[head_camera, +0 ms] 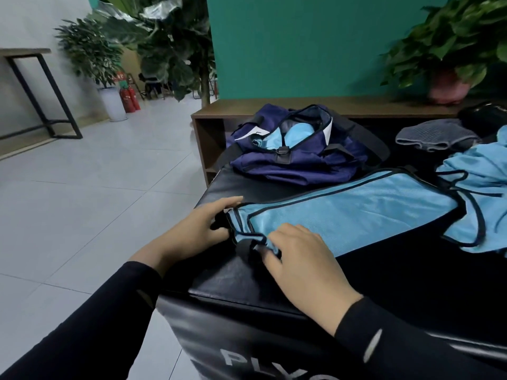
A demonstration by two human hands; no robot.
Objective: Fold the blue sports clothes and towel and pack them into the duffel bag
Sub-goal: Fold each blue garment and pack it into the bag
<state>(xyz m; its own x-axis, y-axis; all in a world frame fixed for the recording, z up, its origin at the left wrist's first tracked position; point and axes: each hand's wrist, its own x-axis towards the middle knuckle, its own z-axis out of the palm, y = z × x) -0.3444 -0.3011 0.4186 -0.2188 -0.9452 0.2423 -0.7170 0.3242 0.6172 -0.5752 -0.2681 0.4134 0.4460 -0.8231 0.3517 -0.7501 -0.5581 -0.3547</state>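
A light blue sports garment with black trim [354,212] lies folded lengthwise across the black padded box [247,281]. My left hand [200,229] grips its left end at the box's edge. My right hand [299,259] pinches the near corner of the same end. More light blue clothing [477,193] is bunched at the right. The navy duffel bag [290,157] sits open behind, with light blue fabric [290,134] inside it.
A grey knitted item [433,135] and a dark object [485,116] lie at the back right. A wooden shelf unit [274,105] runs behind the box, with a potted plant [450,78] on it. Tiled floor [82,201] stretches to the left.
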